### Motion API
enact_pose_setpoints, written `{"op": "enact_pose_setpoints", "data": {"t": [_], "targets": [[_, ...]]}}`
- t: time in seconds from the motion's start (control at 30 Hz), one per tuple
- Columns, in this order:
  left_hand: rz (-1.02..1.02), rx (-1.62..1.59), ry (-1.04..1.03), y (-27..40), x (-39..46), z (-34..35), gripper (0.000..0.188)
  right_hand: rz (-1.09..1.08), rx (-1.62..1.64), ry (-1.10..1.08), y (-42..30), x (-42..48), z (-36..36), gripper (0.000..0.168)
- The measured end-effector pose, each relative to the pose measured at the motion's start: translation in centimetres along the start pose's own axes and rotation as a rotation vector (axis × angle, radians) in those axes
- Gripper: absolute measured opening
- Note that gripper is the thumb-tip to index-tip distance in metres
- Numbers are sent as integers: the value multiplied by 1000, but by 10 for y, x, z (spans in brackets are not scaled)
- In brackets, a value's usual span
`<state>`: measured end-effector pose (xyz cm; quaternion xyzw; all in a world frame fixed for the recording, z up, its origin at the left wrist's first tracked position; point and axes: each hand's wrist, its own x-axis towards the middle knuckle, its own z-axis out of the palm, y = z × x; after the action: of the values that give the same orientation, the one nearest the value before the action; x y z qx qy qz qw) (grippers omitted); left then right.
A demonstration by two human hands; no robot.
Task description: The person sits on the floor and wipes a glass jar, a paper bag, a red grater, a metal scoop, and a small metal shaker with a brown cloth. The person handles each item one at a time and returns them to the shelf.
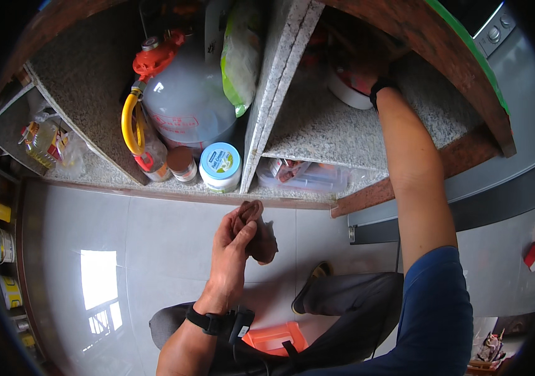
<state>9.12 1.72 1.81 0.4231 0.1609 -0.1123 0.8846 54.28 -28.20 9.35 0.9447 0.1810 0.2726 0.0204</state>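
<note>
My left hand (234,239) is closed around a crumpled brown cloth (263,244), held above the tiled floor in front of the cabinet. My right arm reaches into the upper right compartment of the speckled stone cabinet. There, my right hand (366,70) is in shadow over a round white container (349,96) with something red at its top. Whether the fingers grip it cannot be made out. Below that shelf lies a clear plastic box (319,181) with a small packet (287,169) by it.
A grey gas cylinder (187,94) with a red regulator (157,58) and yellow hose (129,122) stands left of the stone divider (279,94). In front are a blue-lidded tub (220,164), a brown-lidded jar (182,164) and a bottle (154,164). An orange plastic item (274,336) lies between my legs.
</note>
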Motion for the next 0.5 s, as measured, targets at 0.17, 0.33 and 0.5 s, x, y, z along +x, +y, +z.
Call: {"op": "enact_pose_setpoints", "data": {"t": [0.17, 0.33, 0.5], "targets": [[42, 22, 55, -2, 0, 1, 42, -148, -164, 0, -21, -17, -34, 63], [54, 30, 65, -2, -6, -2, 43, -137, -23, 14, -23, -2, -43, 50], [32, 33, 51, 1, -10, -3, 43, -110, -64, 266, -32, 6, -35, 39]]}}
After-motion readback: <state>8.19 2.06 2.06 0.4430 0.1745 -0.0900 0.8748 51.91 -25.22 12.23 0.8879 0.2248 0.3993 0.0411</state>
